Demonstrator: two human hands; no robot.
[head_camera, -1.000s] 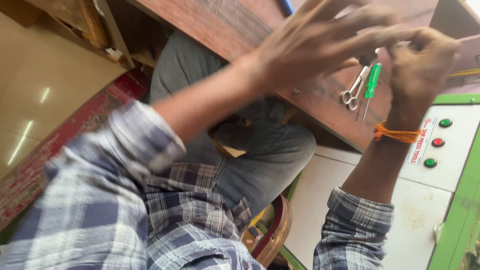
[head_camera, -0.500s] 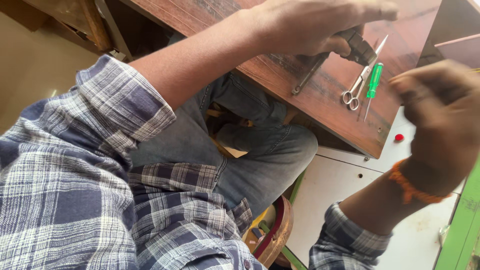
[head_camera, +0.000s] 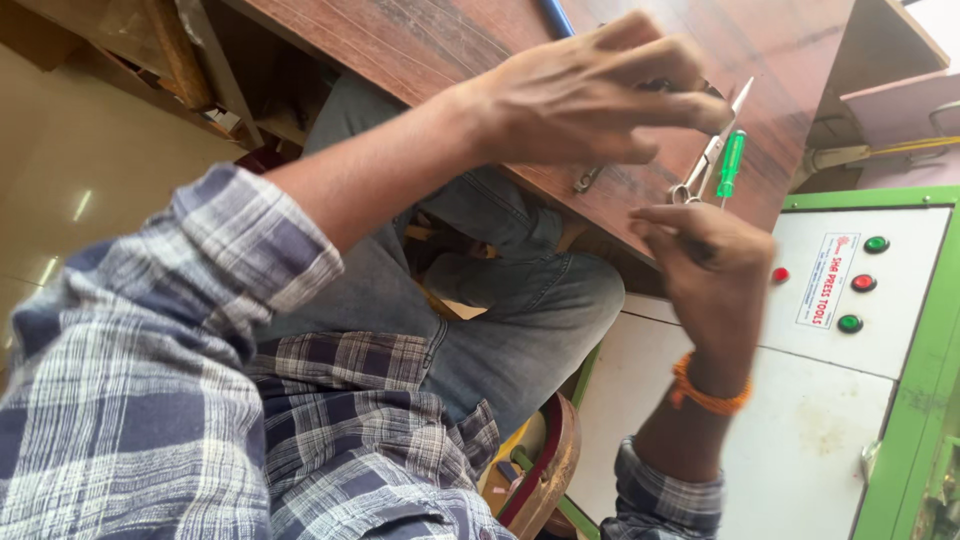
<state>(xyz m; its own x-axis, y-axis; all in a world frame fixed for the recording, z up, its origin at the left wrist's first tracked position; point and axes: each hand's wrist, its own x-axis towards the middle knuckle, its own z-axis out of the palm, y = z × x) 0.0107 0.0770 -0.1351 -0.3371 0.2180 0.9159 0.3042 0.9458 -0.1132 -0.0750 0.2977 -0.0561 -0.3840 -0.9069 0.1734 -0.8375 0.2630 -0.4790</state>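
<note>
My left hand (head_camera: 590, 95) hovers over the brown wooden table (head_camera: 400, 45), fingers curled around a dark metal tool. The tool's metal tip (head_camera: 586, 180) pokes out below the palm. Just right of that hand lie small steel scissors (head_camera: 703, 165) and a green-handled screwdriver (head_camera: 731, 163) on the tabletop. My right hand (head_camera: 712, 268), with an orange thread at the wrist, is at the table's edge just below the scissors. Its fingers are pinched together and nothing shows between them.
A white control panel (head_camera: 900, 320) in a green frame carries red and green round buttons (head_camera: 863, 283) at the right. A blue pen (head_camera: 556, 16) lies on the table's far side. A wooden stool (head_camera: 552, 470) shows below my jeans-clad knees.
My right hand has swung left from over the panel to the table edge under the scissors. My left hand has dropped slightly, still around the dark tool.
</note>
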